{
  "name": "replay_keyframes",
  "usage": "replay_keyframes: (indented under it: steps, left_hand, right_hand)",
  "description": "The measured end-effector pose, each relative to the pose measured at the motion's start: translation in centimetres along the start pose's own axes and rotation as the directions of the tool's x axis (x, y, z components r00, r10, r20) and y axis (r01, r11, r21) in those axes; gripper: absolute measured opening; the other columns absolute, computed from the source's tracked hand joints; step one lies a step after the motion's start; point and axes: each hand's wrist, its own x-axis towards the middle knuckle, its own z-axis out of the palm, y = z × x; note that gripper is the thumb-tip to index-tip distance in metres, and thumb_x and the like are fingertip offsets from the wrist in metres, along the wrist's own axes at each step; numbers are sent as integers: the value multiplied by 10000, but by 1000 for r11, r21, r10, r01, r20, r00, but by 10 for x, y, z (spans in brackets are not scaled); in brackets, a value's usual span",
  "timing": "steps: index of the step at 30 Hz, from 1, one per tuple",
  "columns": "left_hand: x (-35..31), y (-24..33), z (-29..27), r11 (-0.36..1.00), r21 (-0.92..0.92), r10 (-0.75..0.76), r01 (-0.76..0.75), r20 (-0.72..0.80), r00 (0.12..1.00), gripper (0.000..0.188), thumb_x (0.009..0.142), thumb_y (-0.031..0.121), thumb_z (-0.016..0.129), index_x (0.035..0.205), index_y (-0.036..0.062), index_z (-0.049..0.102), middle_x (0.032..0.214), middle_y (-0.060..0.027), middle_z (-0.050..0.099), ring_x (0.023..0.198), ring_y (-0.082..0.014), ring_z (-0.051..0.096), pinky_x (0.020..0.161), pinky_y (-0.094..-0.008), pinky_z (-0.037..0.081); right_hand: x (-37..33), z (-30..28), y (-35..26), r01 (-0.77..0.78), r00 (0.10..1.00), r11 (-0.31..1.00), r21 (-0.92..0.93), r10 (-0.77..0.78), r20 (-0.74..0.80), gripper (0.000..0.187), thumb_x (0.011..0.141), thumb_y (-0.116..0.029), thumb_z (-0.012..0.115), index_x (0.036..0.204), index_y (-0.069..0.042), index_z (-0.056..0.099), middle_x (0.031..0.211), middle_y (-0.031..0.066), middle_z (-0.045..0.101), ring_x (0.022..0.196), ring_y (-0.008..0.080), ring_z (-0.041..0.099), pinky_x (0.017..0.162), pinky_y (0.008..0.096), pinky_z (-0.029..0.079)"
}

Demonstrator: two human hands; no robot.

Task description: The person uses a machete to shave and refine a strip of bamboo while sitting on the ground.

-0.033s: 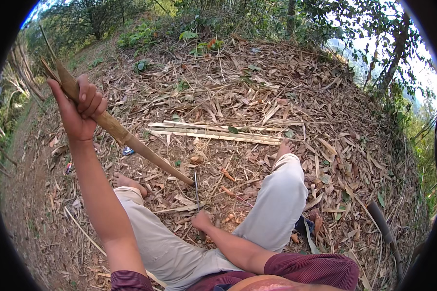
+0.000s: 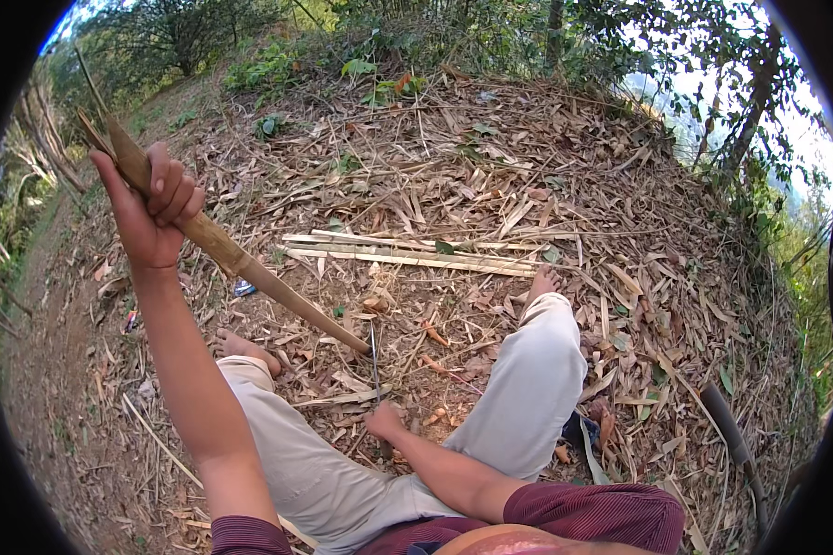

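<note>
Raised at the left, my left hand (image 2: 153,208) is wrapped round the upper part of a long split bamboo piece (image 2: 273,282). The bamboo slants down to the right, and its top end is splintered. Between my knees, my right hand (image 2: 384,421) is closed on the handle of a long thin-bladed knife (image 2: 375,365). The blade points away from me, beside the bamboo's lower end; whether the two touch I cannot tell. Beyond the knife, several pale bamboo strips (image 2: 416,254) lie side by side on the ground.
Dry leaves and shavings (image 2: 491,176) cover the sloping ground. My bent legs (image 2: 528,379) frame the work, with bare feet on the litter. A dark pole (image 2: 727,425) lies at the right, and a small blue object (image 2: 243,288) at the left. Trees and bushes (image 2: 389,46) stand behind.
</note>
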Motion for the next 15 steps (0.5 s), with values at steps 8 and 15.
replay_keyframes:
  steps: [8,15]
  left_hand:
    - [1,2,0,1000,13,0,0,-2,1000,625,947,684,328,693,115,384,520,69,236,396,-42,193,409,-228,216]
    - [1,2,-1,1000,9,-4,4,8,1000,622,947,682,332,694,116,386,519,69,239,397,-43,195,412,-228,212]
  right_hand:
    - [-4,0,-7,-1,1000,1000,15,1,-1,607,835,-348,643,1169,128,467,1106,322,615,1064,431,606,920,451,489]
    - [0,2,-4,-1,1000,1000,3,1,4,613,844,-357,642,1169,132,464,1109,325,614,1065,427,608,920,452,491]
